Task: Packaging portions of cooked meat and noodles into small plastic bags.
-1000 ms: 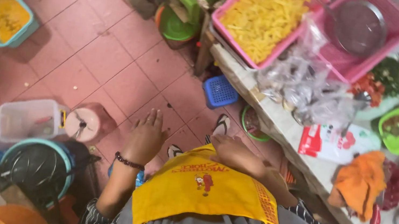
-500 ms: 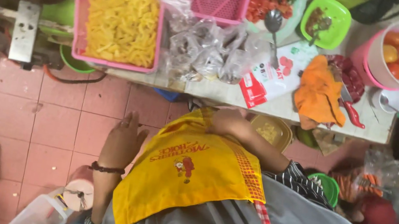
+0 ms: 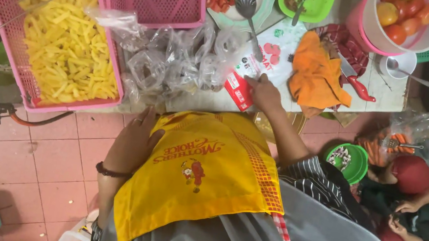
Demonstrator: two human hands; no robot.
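Hands of an aproned person: right hand (image 3: pixel 264 93) rests fingers-down, grip loose, on a flat red-and-white packet (image 3: pixel 257 63) lying lengthwise away across the crowded worktop (image 3: pixel 390 92) edge beside crinkled clear bags (image 3: pixel 177 64), while left hand (image 3: pixel 136 139) lies open on the yellow apron (image 3: pixel 203 183).

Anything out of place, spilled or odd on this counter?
Nothing is spilled. The clear plastic bags are heaped crumpled to the counter's front edge, and the red-handled knife lies partly under the orange cloth. The right hand touches a red-and-white packet.
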